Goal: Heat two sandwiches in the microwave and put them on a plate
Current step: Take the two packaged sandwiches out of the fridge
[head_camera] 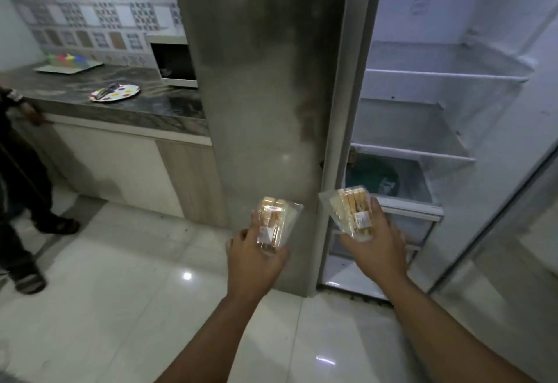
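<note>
Each hand is closed around one wrapped sandwich — the left hand on the left pack, the right hand on the right pack — just in front of the open fridge. The microwave sits left of the fridge, the plate further left. Best to carry both packs level — probably freeing one hand at the microwave door.

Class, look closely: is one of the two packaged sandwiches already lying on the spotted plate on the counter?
No: each packaged sandwich is held, one in the left hand, one in the right hand; the spotted plate has none.
</note>
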